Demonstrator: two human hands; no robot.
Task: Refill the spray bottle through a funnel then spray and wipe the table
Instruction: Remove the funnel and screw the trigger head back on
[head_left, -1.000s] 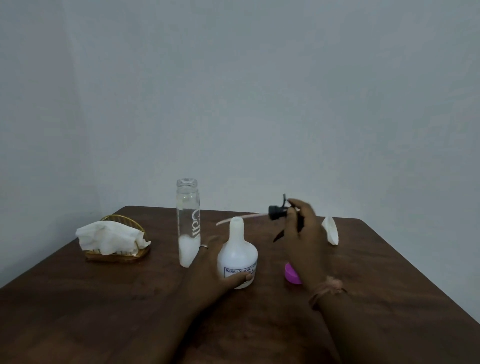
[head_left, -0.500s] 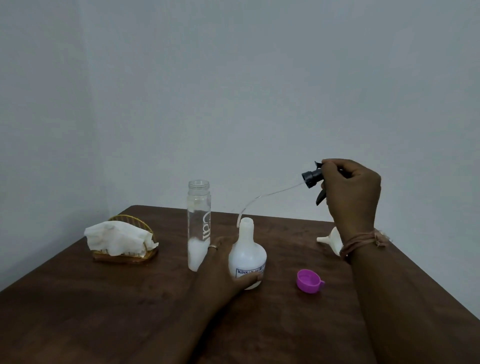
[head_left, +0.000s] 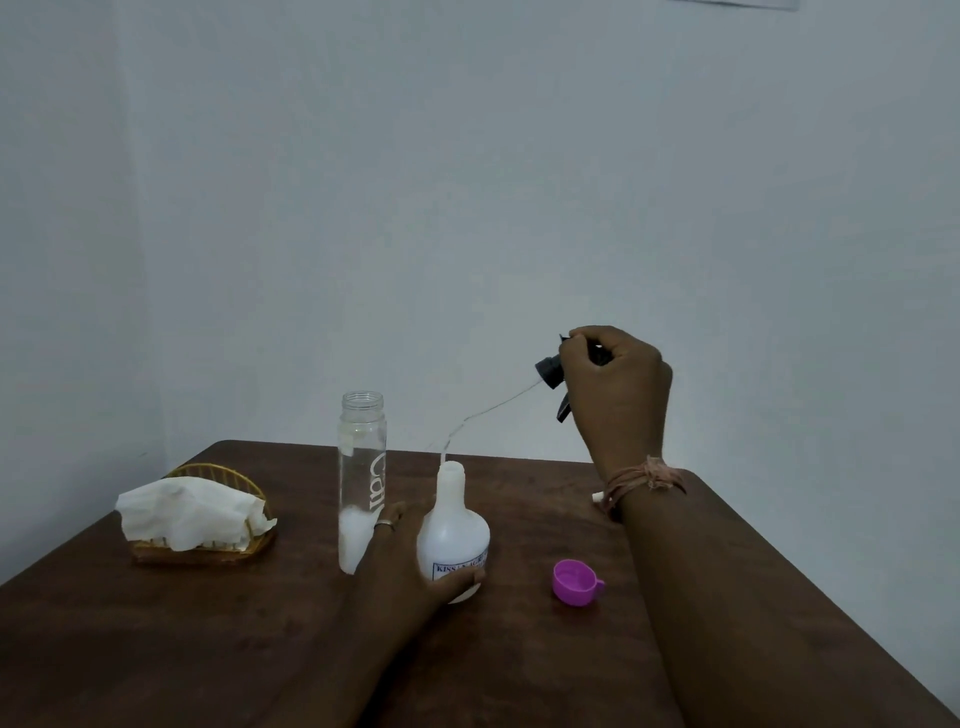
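Note:
A white spray bottle (head_left: 453, 530) stands open-necked on the brown table (head_left: 519, 665), and my left hand (head_left: 415, 566) grips its base. My right hand (head_left: 618, 384) is raised up and to the right, shut on the black spray head (head_left: 549, 372). Its thin clear tube (head_left: 488, 410) slants down, the tip just at the bottle's mouth. A tall clear bottle (head_left: 361, 483), uncapped, with a little whitish liquid at the bottom, stands just left of the spray bottle. The white funnel (head_left: 597, 497) is almost hidden behind my right wrist.
A purple cap (head_left: 575, 582) lies open side up on the table to the right of the spray bottle. A wicker holder with white tissues (head_left: 192, 512) sits at the left. Grey walls close off the back and left.
My right hand has lifted the spray head up and to the right, drawing the tube out of the spray bottle until only its tip is at the mouth. My left hand kept its hold.

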